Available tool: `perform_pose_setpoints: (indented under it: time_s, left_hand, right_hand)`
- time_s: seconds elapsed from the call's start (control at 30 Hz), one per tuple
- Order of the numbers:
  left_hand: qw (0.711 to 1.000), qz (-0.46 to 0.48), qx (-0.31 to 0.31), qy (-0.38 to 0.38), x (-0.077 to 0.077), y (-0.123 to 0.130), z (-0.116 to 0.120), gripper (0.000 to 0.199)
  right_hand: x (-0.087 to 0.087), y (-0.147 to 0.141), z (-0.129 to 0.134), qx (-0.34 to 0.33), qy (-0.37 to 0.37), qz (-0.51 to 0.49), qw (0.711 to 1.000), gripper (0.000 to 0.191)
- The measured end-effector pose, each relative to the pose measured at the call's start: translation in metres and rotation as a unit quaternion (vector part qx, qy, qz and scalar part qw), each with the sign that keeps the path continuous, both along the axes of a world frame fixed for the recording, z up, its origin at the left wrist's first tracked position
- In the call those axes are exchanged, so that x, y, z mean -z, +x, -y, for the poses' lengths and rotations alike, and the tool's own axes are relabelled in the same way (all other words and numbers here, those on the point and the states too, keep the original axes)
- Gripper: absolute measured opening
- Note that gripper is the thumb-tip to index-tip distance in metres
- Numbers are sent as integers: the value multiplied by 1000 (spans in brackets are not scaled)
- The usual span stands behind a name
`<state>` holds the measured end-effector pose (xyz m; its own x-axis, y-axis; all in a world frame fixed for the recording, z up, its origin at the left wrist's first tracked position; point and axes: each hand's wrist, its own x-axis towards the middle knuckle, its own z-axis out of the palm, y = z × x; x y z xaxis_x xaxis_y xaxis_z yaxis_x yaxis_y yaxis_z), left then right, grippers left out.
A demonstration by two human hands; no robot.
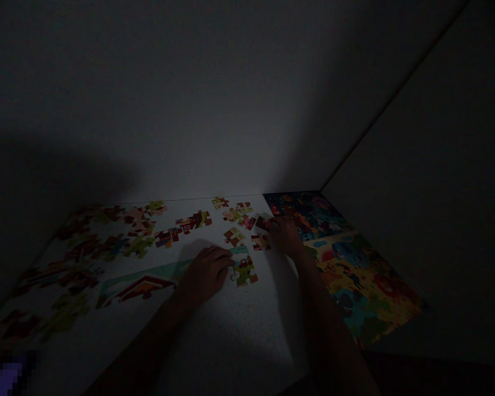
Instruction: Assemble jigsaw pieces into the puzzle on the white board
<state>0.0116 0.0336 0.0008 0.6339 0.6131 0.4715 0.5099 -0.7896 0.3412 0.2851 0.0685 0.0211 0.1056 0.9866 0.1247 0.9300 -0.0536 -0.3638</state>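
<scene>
Under dim light, my right hand (285,234) has its fingertips closed on a dark jigsaw puzzle piece (260,223) at the right of a loose group of pieces. My left hand (204,275) rests, fingers loosely bent and apart, over the right part of a joined puzzle strip (144,286) with a red roof and teal top. Its fingertips reach the left edge of a joined section with a red tractor (244,265). What lies under the left palm is hidden. Just left of my right hand lies a brown and pink piece (260,242).
Several loose pieces (235,236) lie beyond my hands on the white table (239,330). A joined barn section (187,225) and many scattered pieces (136,220) are at left. Two puzzle pictures, one dark blue (325,212), one yellow (371,275), lie right. A wall (190,110) borders the back.
</scene>
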Motion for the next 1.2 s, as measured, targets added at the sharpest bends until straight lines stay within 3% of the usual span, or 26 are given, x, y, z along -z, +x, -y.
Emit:
perform_pose_setpoints:
  time_s: [0.4, 0.83, 1.0, 1.2]
  left_hand:
    - [1000, -1, -4, -1, 5, 0, -2, 27]
    - [1000, -7, -4, -14, 3, 0, -1, 27]
    - [1000, -17, 2, -16, 2, 0, -1, 28]
    - [1000, -17, 2, -24, 2, 0, -1, 28]
  right_hand:
    - [12, -1, -1, 35, 20, 68, 997, 26]
    - [26, 8, -12, 58, 78, -33, 995, 28]
    - [34, 11, -15, 56, 80, -28, 995, 32]
    - [28, 10, -13, 19, 117, -32, 992, 32]
